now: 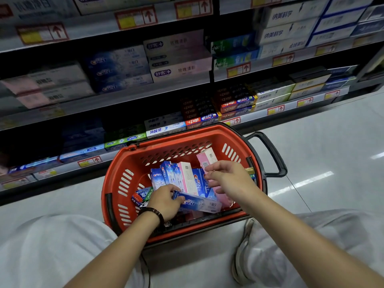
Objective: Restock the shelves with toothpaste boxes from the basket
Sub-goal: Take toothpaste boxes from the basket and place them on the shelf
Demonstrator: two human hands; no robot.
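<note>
Head view:
- Left hand (164, 201) curled round end of blue Crest box (200, 204). Box lies crosswise, sticking out to the hand's right over the pile, likely the pick for shelving.
- Right hand (228, 179) loose-fingered, holding nothing, hovering by pink box (207, 157) just beyond its fingertips; probably choosing the next pick.
- Other toothpaste boxes (176, 175) stand just beyond left hand, inside red basket (176, 140).
- Shelves (128, 96) well beyond both hands.

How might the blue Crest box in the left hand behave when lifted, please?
The blue Crest box probably stays stiff: its edges look straight. Likely light: the left hand alone holds one end. Glossy card may slip.
</note>
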